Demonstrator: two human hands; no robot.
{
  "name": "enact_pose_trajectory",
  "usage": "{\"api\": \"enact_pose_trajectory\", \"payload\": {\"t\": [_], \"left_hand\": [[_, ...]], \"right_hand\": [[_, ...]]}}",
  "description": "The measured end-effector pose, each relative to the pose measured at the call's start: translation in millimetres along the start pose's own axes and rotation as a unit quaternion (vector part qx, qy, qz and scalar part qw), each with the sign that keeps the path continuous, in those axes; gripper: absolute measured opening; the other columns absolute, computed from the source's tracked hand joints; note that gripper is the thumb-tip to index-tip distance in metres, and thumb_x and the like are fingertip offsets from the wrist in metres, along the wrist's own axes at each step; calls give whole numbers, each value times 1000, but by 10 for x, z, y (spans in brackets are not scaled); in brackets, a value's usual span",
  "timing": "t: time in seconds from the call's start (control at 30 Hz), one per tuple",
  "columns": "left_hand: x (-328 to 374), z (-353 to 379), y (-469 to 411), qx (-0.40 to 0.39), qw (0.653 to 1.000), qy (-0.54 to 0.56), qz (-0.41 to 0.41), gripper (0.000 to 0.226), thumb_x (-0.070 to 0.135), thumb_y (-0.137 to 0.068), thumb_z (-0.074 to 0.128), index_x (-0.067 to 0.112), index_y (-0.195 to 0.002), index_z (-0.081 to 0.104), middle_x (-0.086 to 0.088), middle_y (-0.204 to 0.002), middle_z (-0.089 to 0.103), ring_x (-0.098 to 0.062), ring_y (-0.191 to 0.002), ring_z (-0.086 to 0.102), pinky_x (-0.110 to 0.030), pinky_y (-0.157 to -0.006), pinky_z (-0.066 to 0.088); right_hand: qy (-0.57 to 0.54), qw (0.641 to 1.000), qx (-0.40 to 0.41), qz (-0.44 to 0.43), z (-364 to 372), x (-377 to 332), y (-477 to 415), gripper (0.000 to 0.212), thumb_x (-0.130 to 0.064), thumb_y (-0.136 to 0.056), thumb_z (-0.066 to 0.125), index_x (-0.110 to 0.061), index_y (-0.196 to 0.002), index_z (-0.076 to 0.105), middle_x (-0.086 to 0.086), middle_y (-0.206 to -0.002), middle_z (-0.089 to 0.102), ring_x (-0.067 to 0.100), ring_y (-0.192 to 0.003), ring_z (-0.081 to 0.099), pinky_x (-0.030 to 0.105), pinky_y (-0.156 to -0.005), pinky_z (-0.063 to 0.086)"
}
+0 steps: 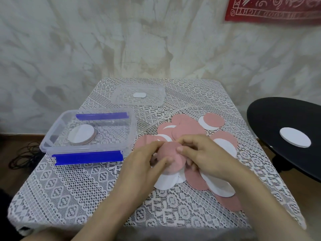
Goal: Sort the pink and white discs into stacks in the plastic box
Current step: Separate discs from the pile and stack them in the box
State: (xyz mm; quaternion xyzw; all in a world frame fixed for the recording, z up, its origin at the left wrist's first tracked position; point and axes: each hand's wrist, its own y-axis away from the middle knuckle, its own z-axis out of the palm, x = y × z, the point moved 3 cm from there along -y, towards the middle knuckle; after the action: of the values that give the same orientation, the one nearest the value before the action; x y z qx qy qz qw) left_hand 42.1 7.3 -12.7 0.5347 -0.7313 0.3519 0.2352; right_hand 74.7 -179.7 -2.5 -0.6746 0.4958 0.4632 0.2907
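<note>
Left hand (145,166) and right hand (206,157) fingers (181,149) pinch one pink disc (171,156) by its edges, near the plastic box (86,154).

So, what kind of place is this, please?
Most likely a room in a home, not a workshop: a lace-covered table stands against a mottled wall, and a red printed cloth hangs on that wall.

On the counter (69,197), the plastic box (45,146) stands at the left with a stack of discs (81,134) inside. Its lid (153,100) lies behind and to the right. A heap of loose discs (196,181) spreads right of the box. One disc (295,139) lies on a round stand (271,119) farther right.
</note>
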Motion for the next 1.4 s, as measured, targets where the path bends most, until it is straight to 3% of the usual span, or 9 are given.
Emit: {"api": "enact_pose_trajectory", "payload": {"t": [0.13, 0.27, 0.37, 0.5, 0.7, 0.9, 1.07, 1.2, 1.4], "left_hand": [[-52, -5, -45, 22, 999, 23, -18, 5, 35, -96, 61, 34, -92, 58, 10, -72, 62, -5, -65, 53, -25, -55, 39], [-101, -1, -70, 21, 999, 11, -41, 7, 31, -98, 57, 35, -93, 55, 13, -73, 61, -5, -68, 54, -26, -58, 39], [-121, 16, -78, 16, 998, 21, -56, 7, 29, -100, 52, 36, -98, 54, 15, -85, 65, -6, -78, 59, -31, -66, 46], [-108, 26, -69, 19, 997, 35, -61, 7, 28, -100, 53, 35, -97, 55, 12, -85, 67, -10, -80, 61, -37, -71, 51], [-85, 18, -50, 19, 997, 44, -66, 7, 32, -100, 54, 36, -101, 58, 13, -88, 67, -8, -80, 60, -36, -73, 53], [-82, 10, -35, 17, 995, 57, -79, 10, 34, -100, 53, 39, -105, 60, 15, -92, 70, -8, -85, 65, -42, -78, 56], [-81, 10, -31, 13, 994, 74, -81, 12, 32, -101, 53, 39, -107, 61, 16, -89, 70, -10, -83, 66, -43, -75, 56], [-49, -14, -24, 19, 993, 90, -80, 22, 26, -104, 46, 41, -103, 62, 16, -59, 60, -7, -52, 54, -30, -54, 45], [1, -24, -11, 11, 979, 171, -113, 34, 20, -107, 38, 42, -111, 64, -7, -57, 58, -16, -48, 56, -33, -50, 51]], "right_hand": [[23, 999, 34, -4, -49, 14, -78, 24, -11, -102, 57, -23, -88, 72, -9, -56, 61, 5, -49, 55, 22, -52, 45], [237, 959, 152, 30, -298, 42, -169, 6, -34, -93, 68, -35, -99, 69, -14, -86, 68, 10, -83, 60, 31, -73, 41], [333, 925, 151, 103, -381, 91, -221, 51, -56, -80, 73, -33, -125, 63, -7, -109, 58, 17, -102, 59, 33, -79, 43], [344, 921, 142, 112, -398, 108, -296, 55, -62, -76, 75, -31, -120, 65, -5, -106, 54, 21, -100, 60, 35, -80, 46], [228, 952, 189, 77, -427, 126, -367, 27, -37, -84, 79, -24, -94, 58, -9, -84, 58, 17, -79, 56, 34, -67, 38], [170, 954, 245, 15, -496, 219, -402, 23, -31, -90, 70, -17, -74, 62, 0, -78, 63, 25, -80, 59, 47, -80, 49], [17, 965, 260, -26, -496, 192, -367, 19, -28, -97, 64, -22, -81, 71, -13, -70, 63, 13, -68, 56, 35, -68, 49], [-63, 983, 171, -28, -431, 36, -221, 23, -19, -100, 62, -12, -79, 66, -3, -57, 54, 7, -44, 48, 17, -49, 39], [-48, 997, 58, 17, -76, 55, -121, 15, -17, -98, 66, -4, -89, 67, 4, -53, 53, 9, -38, 47, 17, -39, 35]]}}
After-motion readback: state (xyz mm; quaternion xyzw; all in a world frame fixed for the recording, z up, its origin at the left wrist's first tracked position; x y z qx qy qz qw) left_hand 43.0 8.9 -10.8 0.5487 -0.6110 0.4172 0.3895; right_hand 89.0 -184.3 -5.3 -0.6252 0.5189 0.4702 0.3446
